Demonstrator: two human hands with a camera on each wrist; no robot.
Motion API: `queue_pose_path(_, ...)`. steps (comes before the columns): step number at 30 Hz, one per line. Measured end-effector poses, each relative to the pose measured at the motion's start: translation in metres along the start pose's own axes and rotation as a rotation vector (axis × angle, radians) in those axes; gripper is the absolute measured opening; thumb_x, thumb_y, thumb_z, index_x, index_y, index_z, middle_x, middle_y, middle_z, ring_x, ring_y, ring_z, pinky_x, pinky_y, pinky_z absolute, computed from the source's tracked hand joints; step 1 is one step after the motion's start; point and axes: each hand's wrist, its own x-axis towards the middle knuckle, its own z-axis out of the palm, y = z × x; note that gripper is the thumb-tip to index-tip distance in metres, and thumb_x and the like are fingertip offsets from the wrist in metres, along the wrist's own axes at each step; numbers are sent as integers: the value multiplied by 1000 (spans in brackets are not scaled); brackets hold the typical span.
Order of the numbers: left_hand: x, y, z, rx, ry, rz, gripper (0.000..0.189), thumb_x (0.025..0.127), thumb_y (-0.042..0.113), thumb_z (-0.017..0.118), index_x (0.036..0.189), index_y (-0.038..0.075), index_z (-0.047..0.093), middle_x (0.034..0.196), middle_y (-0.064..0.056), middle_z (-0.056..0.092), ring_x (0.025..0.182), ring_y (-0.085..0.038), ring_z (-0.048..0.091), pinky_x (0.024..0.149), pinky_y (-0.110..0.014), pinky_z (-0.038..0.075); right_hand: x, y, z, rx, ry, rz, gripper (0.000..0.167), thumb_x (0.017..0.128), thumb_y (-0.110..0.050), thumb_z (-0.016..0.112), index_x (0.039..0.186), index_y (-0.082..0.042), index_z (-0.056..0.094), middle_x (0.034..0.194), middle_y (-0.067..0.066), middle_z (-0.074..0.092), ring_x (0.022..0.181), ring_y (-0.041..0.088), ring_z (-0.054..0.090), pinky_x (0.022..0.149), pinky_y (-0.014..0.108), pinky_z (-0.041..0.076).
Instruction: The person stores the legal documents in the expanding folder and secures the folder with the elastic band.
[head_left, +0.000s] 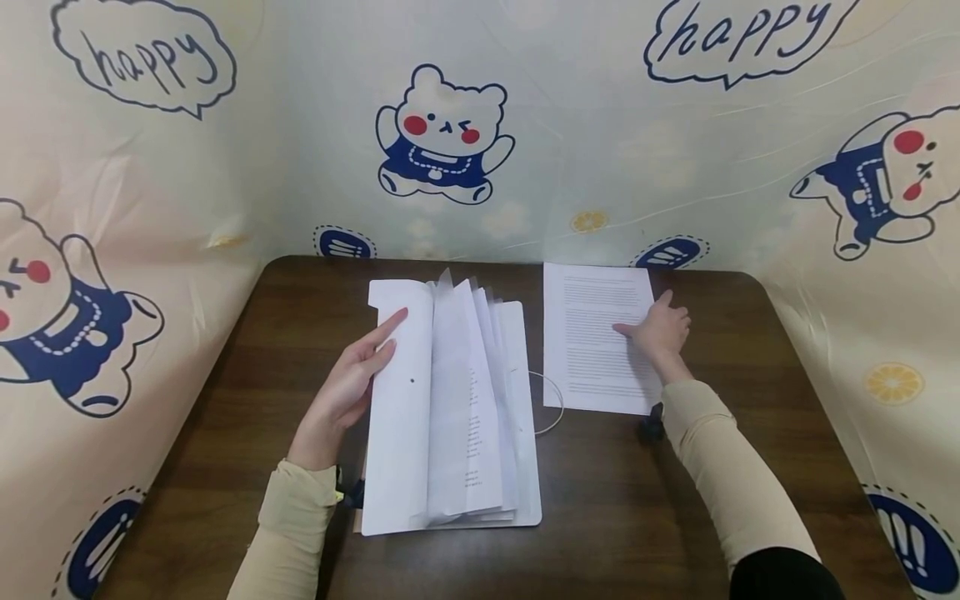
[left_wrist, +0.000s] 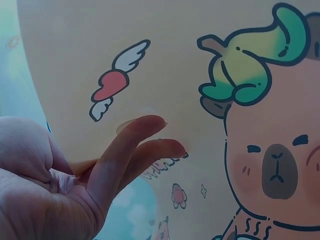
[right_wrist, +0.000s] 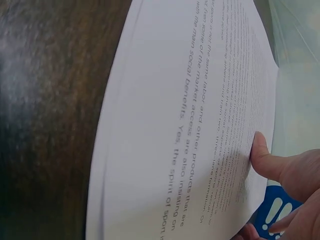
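A folder (head_left: 397, 492) stands open on the table, its clear sleeves (head_left: 450, 417) fanned out with printed sheets inside. My left hand (head_left: 341, 387) grips its left cover, which is white inside. In the left wrist view, a cartoon animal and a winged heart decorate the cover's outer side (left_wrist: 170, 90), with fingers of my left hand (left_wrist: 115, 175) against it. To the right lies a small stack of printed paper (head_left: 600, 350). My right hand (head_left: 663, 329) holds the stack's right edge. The right wrist view has the thumb (right_wrist: 262, 157) on top and other fingertips below the edge, partly hidden.
A thin white cord loop (head_left: 561, 404) sticks out from the folder's right side towards the papers. The brown wooden table (head_left: 600, 508) has rounded far corners. Curtains (head_left: 585, 125) with cartoon bears surround it on the far, left and right sides.
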Motion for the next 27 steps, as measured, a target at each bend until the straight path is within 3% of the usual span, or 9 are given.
queue_pose_path(4, 0, 1, 0, -7, -3, 3, 61, 121, 27, 38, 177, 15, 19, 188, -6, 8, 138, 12, 55, 98, -18, 62, -1, -1, -3, -33, -29, 17, 117, 94, -43, 88, 167, 15, 17, 153, 49, 46, 141, 61, 50, 124, 67, 42)
queue_pose_path(9, -1, 1, 0, -14, -7, 7, 61, 121, 26, 38, 177, 14, 18, 188, -8, 8, 135, 10, 60, 95, -19, 63, -3, 0, -3, -17, -41, 25, 98, 95, -42, 86, 155, 17, 36, 137, 40, 61, 119, 51, 63, 105, 61, 55)
queue_pose_path(12, -1, 1, 0, -21, -8, 6, 61, 121, 26, 38, 177, 14, 18, 188, -9, 8, 133, 8, 64, 94, -19, 63, -4, 1, -4, 4, -28, 21, 97, 95, -40, 87, 156, 15, 35, 137, 40, 61, 115, 49, 64, 98, 58, 57)
queue_pose_path(15, -1, 1, 0, -21, -14, 12, 61, 121, 26, 37, 177, 14, 18, 188, -9, 7, 136, 10, 60, 95, -19, 63, -5, 4, -4, 32, -20, 12, 96, 95, -36, 88, 157, 12, 33, 139, 39, 60, 117, 50, 63, 98, 59, 56)
queue_pose_path(20, -1, 1, -1, -28, -10, 6, 61, 121, 26, 37, 177, 15, 18, 188, -9, 9, 129, 6, 67, 92, -19, 63, -2, 10, -6, 39, -22, -13, 88, 94, -32, 88, 153, 10, 38, 138, 38, 61, 115, 50, 66, 94, 59, 57)
queue_pose_path(27, -3, 4, -1, -24, 5, 5, 60, 121, 26, 38, 177, 14, 19, 188, -9, 9, 128, 6, 68, 92, -19, 64, 4, 25, -18, 51, -110, -26, 70, 92, -18, 85, 144, 14, 52, 135, 39, 64, 109, 49, 68, 90, 58, 58)
